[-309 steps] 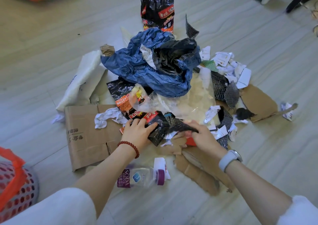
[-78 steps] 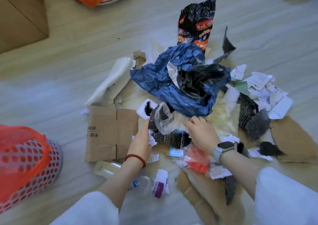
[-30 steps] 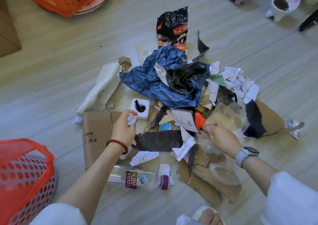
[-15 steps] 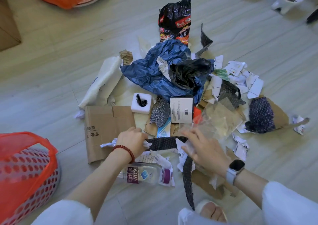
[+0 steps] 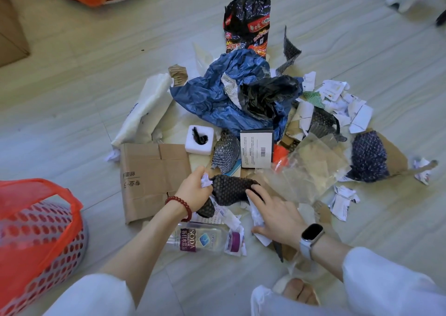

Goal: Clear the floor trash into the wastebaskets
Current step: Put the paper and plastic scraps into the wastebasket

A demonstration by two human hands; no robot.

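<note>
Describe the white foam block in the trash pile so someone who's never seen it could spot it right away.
Find the big crumpled blue bag in the middle of the pile. Just below its left edge, by the top right corner of the flat cardboard, sits the foam block. It is the only chunky white square there, with a black shape in its top.

bottle (image 5: 201,239): "SODA DRINK" on purple label | black card (image 5: 256,148): barcode, small print unreadable

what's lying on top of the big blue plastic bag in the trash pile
A crumpled black plastic bag and a torn white label lie on the blue bag. Anything beneath them is hidden.
</note>
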